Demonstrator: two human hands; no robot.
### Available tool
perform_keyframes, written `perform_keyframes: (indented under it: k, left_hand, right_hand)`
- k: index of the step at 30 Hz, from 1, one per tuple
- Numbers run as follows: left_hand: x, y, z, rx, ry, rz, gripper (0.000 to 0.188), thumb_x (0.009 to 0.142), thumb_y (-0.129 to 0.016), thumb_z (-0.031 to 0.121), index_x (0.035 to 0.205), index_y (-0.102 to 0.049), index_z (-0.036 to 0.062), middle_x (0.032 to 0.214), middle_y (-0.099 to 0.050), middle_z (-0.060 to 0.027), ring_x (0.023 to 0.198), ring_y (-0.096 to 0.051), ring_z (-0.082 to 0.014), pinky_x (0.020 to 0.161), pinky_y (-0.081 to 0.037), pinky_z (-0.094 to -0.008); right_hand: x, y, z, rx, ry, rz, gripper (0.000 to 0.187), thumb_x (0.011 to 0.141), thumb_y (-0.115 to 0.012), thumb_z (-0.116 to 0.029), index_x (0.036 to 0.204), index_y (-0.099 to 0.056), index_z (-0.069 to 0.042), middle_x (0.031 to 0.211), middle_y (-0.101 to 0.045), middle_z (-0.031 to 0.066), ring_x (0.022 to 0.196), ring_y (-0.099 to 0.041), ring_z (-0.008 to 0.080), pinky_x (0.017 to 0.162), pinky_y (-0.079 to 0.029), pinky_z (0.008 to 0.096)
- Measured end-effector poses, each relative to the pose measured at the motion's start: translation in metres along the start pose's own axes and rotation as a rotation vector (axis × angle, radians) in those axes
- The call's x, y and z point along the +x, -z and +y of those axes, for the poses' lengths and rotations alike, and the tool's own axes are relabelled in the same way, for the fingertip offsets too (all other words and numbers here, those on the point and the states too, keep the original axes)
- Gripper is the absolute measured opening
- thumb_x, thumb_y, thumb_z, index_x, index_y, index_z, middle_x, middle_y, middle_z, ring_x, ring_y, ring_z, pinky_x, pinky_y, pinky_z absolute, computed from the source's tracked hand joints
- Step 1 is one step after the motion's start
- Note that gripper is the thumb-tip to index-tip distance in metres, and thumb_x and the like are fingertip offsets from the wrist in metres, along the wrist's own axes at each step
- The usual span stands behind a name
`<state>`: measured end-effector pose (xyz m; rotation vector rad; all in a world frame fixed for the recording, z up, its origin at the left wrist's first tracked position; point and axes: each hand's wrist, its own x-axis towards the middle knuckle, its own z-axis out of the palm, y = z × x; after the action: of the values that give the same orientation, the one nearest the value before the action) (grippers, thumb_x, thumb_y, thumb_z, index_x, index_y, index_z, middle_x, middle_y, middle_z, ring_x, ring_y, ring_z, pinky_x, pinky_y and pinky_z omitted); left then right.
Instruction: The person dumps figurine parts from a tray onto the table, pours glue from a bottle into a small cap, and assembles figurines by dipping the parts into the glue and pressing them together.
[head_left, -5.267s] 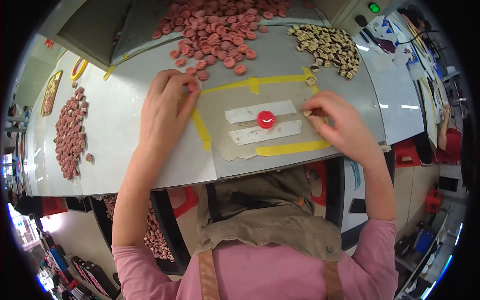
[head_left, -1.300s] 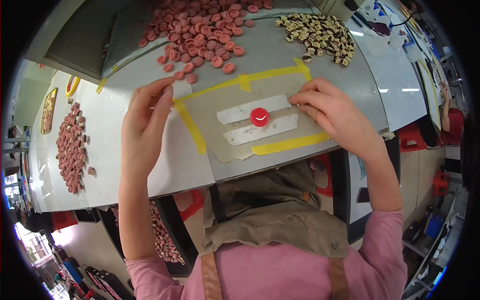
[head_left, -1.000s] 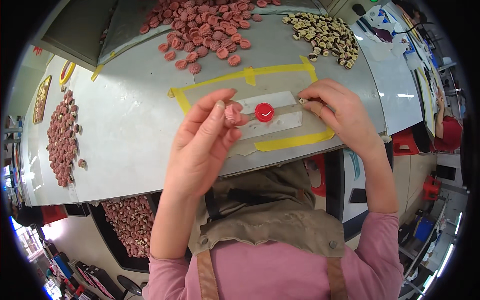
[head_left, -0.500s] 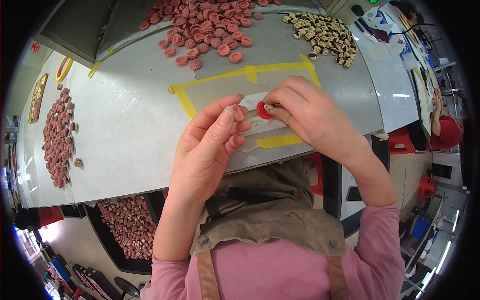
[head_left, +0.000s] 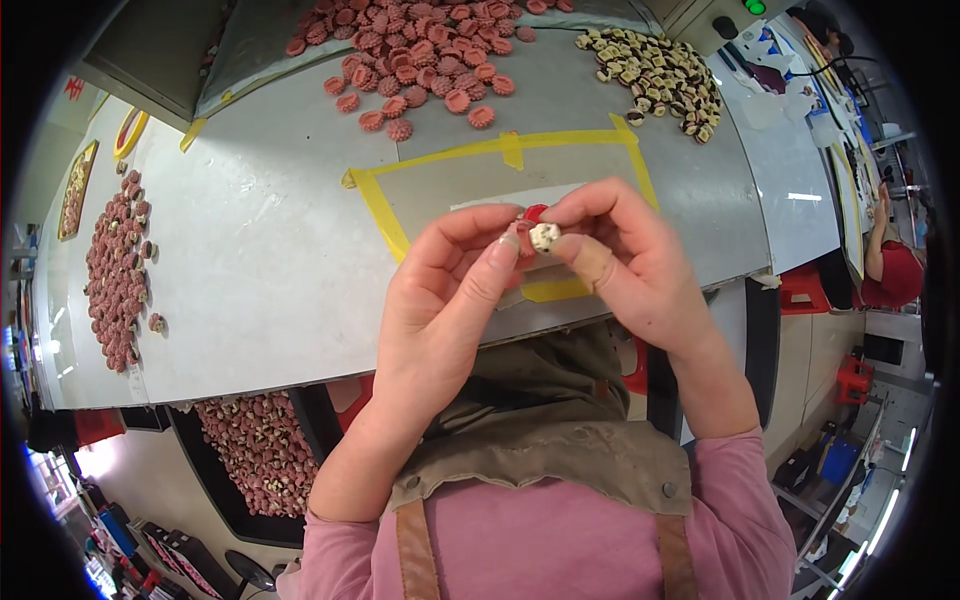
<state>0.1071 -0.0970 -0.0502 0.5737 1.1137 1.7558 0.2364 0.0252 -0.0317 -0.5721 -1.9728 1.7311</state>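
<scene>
My left hand [head_left: 450, 295] pinches a small pink cup-shaped piece with a bumpy rim [head_left: 524, 240] between thumb and fingers. Close against it, my right hand [head_left: 640, 265] holds a small cream piece with dark specks [head_left: 544, 237] by thumb and forefinger. The two pieces meet or nearly meet above the table; my fingertips partly cover the pink one. Just behind the fingers shows a red round cap-like thing [head_left: 535, 212], mostly hidden. A tan plaster wraps my right thumb.
Yellow tape [head_left: 450, 154] frames a work area on the grey table [head_left: 260, 270]. Beyond lie a heap of pink pieces [head_left: 430, 60] and a heap of cream-and-dark pieces [head_left: 665, 80]. Joined-looking pieces [head_left: 117, 275] lie at left; a black bin [head_left: 235, 500] holds more below. Another person [head_left: 890, 262] sits far right.
My right hand has lifted from the red round thing, bringing the cream piece over to the pink piece. My left hand has shifted right, toward it.
</scene>
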Motion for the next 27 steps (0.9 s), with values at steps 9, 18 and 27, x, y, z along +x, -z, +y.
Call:
perform_keyframes:
  k: [9,18,27]
  left_hand:
    - [-0.008,-0.005,-0.018,0.487,-0.395,0.003,0.026,0.095,-0.055,0.003,0.12,-0.055,-0.002,0.109,-0.061,-0.0086,0.1,-0.059,-0.0132,0.087,-0.049,-0.0251]
    - [-0.003,-0.017,0.0,0.107,-0.018,-0.157,0.06,0.091,-0.061,0.005,0.142,-0.028,0.0014,0.106,-0.062,-0.0114,0.097,-0.061,-0.0146,0.087,-0.049,-0.027]
    - [-0.006,-0.03,-0.005,0.367,-0.109,-0.023,0.058,0.081,-0.067,0.0,0.134,-0.042,0.0024,0.096,-0.064,-0.0096,0.087,-0.063,-0.0139,0.08,-0.051,-0.0269]
  right_hand:
    - [-0.019,-0.011,0.015,-0.34,0.319,0.087,0.022,0.091,-0.063,-0.013,0.109,-0.054,-0.004,0.102,-0.058,0.0079,0.088,-0.055,0.0154,0.076,-0.046,0.0278]
    - [-0.014,0.015,0.017,-0.415,0.489,-0.052,0.028,0.082,-0.071,-0.017,0.105,-0.059,-0.006,0.105,-0.057,0.0092,0.097,-0.056,0.0231,0.081,-0.048,0.0329]
    - [-0.014,0.012,0.018,-0.546,0.551,0.011,0.033,0.073,-0.073,-0.003,0.103,-0.059,-0.007,0.102,-0.057,0.0099,0.093,-0.057,0.0265,0.079,-0.049,0.0345]
